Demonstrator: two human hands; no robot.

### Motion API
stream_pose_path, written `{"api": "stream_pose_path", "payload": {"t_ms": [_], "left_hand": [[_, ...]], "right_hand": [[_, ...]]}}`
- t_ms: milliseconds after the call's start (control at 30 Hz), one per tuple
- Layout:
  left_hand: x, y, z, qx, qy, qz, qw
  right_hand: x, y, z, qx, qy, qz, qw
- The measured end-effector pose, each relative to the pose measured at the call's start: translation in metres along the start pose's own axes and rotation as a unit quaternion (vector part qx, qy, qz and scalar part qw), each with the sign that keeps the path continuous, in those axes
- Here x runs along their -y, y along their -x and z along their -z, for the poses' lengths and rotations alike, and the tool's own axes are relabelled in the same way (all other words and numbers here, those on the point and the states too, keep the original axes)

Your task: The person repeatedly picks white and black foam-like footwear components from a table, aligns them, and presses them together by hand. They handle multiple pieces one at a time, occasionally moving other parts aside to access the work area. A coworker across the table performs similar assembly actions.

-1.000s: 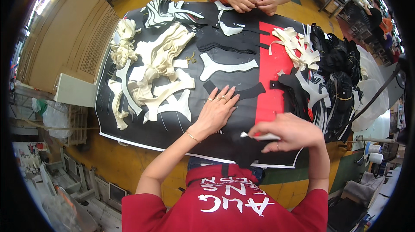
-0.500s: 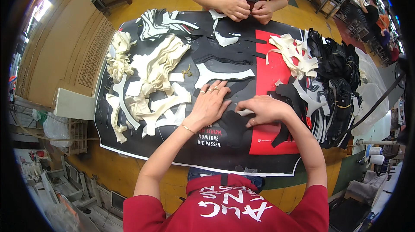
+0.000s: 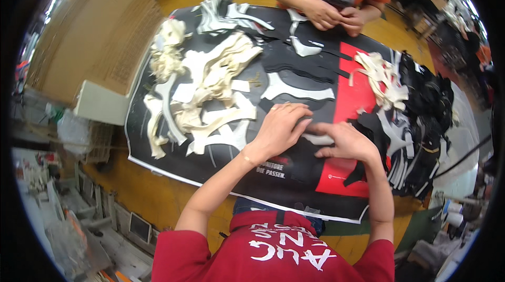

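Note:
My left hand (image 3: 284, 128) lies flat, fingers stretched, over dark cut pieces on the black printed sheet (image 3: 221, 163). Just beyond its fingertips is a white branched shoe-upper piece (image 3: 297, 93). Beside it on the right, my right hand (image 3: 347, 141) curls its thumb and fingers around a small white piece (image 3: 319, 139); blur and the fingers hide part of that piece. The two hands nearly touch at the left thumb. A stack of black strips (image 3: 297, 66) is farther back, behind the white branched piece.
Cream cut pieces (image 3: 221, 69) heap on the left. Black and white bundles (image 3: 421, 119) and cream pieces (image 3: 380, 79) crowd the right. Across the table a co-worker's hands (image 3: 336, 18) meet near a white piece (image 3: 304, 46). A cardboard box (image 3: 92, 35) stands at left.
The whole view has shifted, so the table appears farther right and tilted. My right hand has come closer to my left, still around the small white piece. My left hand stays by the branched piece.

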State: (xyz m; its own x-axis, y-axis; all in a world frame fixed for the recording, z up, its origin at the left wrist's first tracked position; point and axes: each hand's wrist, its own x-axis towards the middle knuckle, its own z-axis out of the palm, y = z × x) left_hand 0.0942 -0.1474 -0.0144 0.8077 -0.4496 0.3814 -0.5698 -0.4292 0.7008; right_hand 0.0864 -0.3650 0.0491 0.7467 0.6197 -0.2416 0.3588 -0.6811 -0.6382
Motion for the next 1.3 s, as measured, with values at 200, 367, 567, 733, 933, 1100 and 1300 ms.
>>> {"api": "stream_pose_path", "payload": {"t_ms": [200,367,567,733,933,1100,1300], "left_hand": [[-0.043,0.041,-0.007,0.088,-0.035,0.079,0.992],[-0.049,0.04,-0.04,0.115,-0.133,0.029,0.984],[-0.026,0.021,-0.055,0.074,-0.168,0.018,0.983],[-0.01,0.004,-0.041,0.094,-0.159,0.021,0.983],[0.004,-0.003,0.0,-0.03,-0.078,-0.028,0.996],[0.053,-0.039,0.024,0.008,-0.201,0.02,0.979],[0.065,-0.073,0.005,0.157,-0.168,-0.01,0.973]], "right_hand": [[0.024,0.059,-0.035,-0.432,-0.097,-0.1,0.891],[0.044,0.107,-0.085,-0.488,-0.157,-0.245,0.823],[0.032,0.146,-0.102,-0.505,-0.168,-0.281,0.799],[0.025,0.139,-0.095,-0.498,-0.169,-0.248,0.814],[0.04,0.12,-0.094,-0.47,-0.187,-0.235,0.83],[0.047,0.112,-0.094,-0.46,-0.166,-0.206,0.847],[0.05,0.108,-0.091,-0.46,-0.129,-0.196,0.856]]}}
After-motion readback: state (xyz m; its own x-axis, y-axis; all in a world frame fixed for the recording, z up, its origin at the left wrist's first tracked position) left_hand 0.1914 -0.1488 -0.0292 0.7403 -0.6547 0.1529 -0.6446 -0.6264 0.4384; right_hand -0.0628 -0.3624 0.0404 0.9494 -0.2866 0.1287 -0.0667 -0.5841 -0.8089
